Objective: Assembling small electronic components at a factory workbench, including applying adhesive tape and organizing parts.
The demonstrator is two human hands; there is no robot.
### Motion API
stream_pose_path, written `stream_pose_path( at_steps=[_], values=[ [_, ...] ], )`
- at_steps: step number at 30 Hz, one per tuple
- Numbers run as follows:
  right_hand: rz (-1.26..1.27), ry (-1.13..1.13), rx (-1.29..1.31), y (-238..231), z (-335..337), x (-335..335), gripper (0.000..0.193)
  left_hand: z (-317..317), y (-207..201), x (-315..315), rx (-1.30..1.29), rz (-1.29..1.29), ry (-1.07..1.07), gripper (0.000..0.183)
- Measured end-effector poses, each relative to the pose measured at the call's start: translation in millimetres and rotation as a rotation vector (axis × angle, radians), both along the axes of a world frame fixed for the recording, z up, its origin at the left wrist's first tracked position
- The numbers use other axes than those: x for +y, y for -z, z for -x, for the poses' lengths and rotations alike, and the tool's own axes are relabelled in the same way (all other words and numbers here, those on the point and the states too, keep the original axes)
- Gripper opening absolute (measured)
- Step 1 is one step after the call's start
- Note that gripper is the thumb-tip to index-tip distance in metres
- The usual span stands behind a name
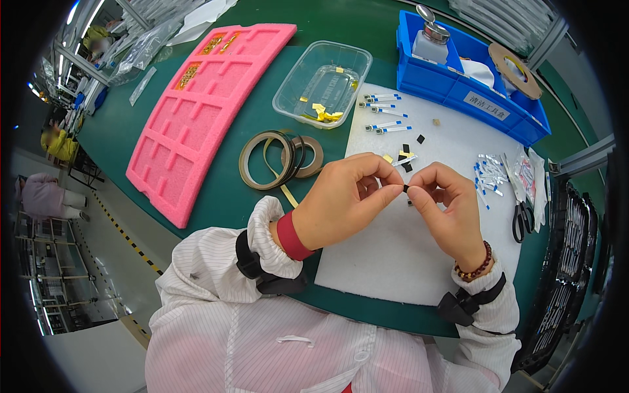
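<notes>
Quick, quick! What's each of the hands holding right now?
Left hand: closed, thumb and finger pinching a small black piece.
Right hand: closed, thumb and finger pinching the same piece.

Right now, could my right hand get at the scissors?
Probably yes: the scissors lie right of your right hand with just white mat between, though that hand's occupied with a small black piece.

The pinched piece (405, 188) is black, the foam tray (180, 196) pink, the tabletop (226, 190) green, the bin (429, 85) blue, the wristband (290, 237) red — the sleeves (209, 255) white, finely pinstriped.
</notes>
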State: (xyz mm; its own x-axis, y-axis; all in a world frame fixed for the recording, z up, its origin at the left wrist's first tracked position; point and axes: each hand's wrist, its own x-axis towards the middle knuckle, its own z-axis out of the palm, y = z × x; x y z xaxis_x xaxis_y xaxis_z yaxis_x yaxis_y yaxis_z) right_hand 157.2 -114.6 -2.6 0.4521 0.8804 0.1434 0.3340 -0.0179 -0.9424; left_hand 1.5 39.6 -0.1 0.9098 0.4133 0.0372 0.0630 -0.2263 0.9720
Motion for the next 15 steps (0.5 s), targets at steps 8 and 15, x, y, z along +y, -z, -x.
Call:
stream_pose_path(
  at_steps=[8, 15],
  values=[
    [-0.013, -0.006, 0.053, 4.1, -2.3, -1.3, 0.009, -0.4, 0.0, -0.7, -0.048, -0.073, 0.034, 0.014],
    [-0.131, 0.223, -0.417, -9.2, 13.5, 2.1, 0.011, -0.5, 4.6, -2.7, -0.057, -0.079, -0.028, 0.012]
  ],
)
